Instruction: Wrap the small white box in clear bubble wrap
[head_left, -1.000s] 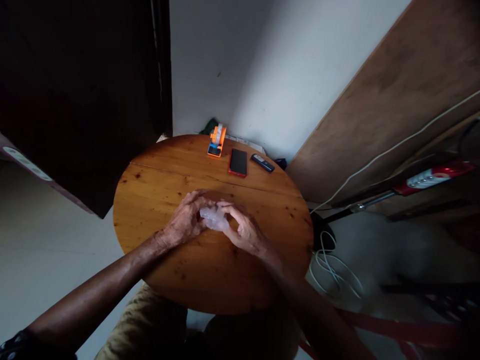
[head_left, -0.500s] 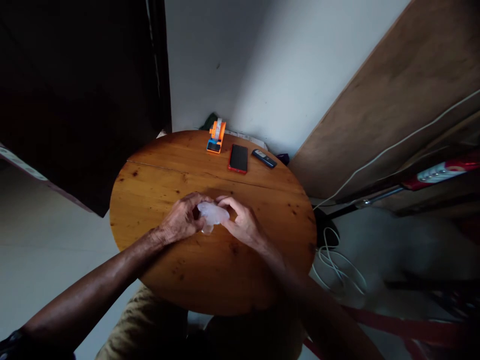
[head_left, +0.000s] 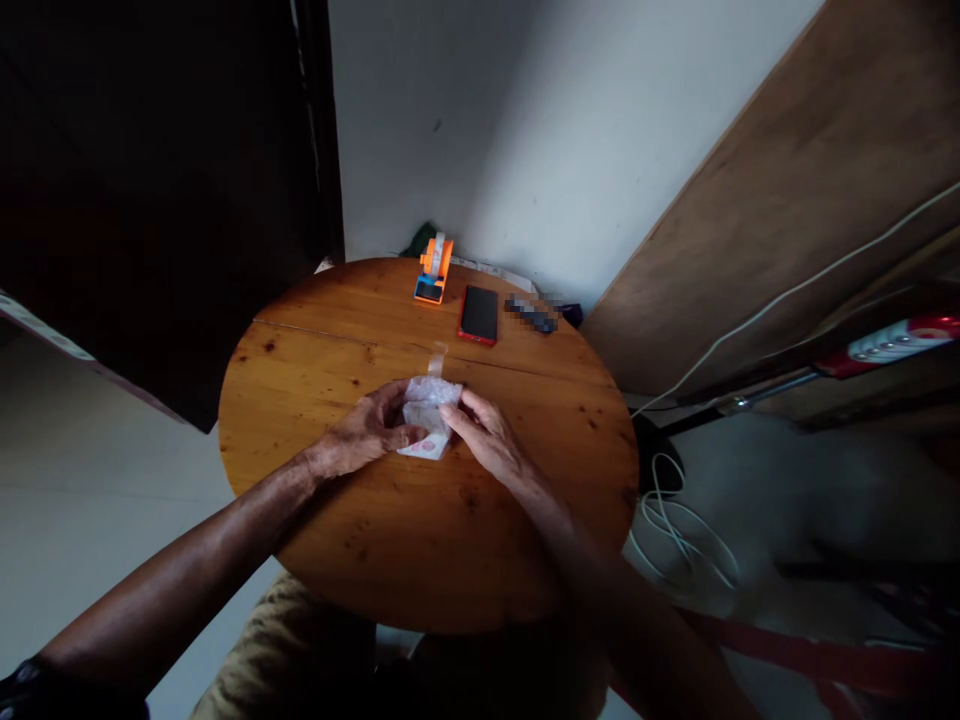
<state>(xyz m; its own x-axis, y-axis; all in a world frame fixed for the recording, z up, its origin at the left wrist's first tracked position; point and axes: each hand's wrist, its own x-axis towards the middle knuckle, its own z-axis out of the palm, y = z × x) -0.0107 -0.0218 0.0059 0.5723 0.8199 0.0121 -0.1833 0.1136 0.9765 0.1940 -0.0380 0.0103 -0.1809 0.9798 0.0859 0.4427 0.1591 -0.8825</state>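
A small translucent whitish plastic packet (head_left: 429, 415) is held between my two hands over the middle of a round wooden table (head_left: 420, 530). My left hand (head_left: 367, 430) grips its left side, with the thumb across the lower part. On the right side, my right hand (head_left: 484, 430) holds it between thumb and fingers. Faint reddish marks show near the packet's lower edge. A clear strip (head_left: 436, 362) sticks up from its far side. What lies inside the packet is too unclear to tell.
Along the table's far edge are an orange tape dispenser (head_left: 433, 268), a red-edged phone (head_left: 478, 314) and a dark blurred object (head_left: 531, 313). A wall (head_left: 465, 130) rises behind. White cable (head_left: 667, 520) loops on the floor at right.
The packet now looks flatter and more spread out, with its reddish marks and the clear strip showing. My right thumb has moved onto its face, and my left thumb lies across its lower part.
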